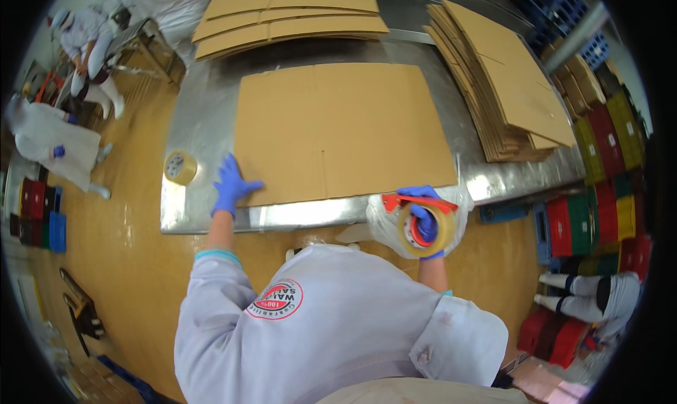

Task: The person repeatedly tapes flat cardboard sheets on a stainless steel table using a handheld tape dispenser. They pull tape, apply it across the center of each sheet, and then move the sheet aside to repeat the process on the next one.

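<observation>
A flat folded cardboard box (345, 129) lies on the steel table (204, 115) in front of me. My left hand (232, 185), in a blue glove, rests with fingers spread at its near left corner. In my right hand (425, 224), also gloved in blue, is a red tape dispenser (438, 203) with a large roll of tape, held by the near right corner of the cardboard. Part of that hand is hidden behind the roll. A loose roll of tape (180, 167) sits left of my left hand. A clear plastic bag (377, 220) hangs at the table edge around the dispenser.
Stacks of flat cardboard stand at the table's far side (289, 30) and right side (508, 79). Coloured crates (564, 227) are piled at the right. Two people in white, one seated (88, 47) and one standing (56, 143), are at the left. A pallet jack (83, 309) stands lower left.
</observation>
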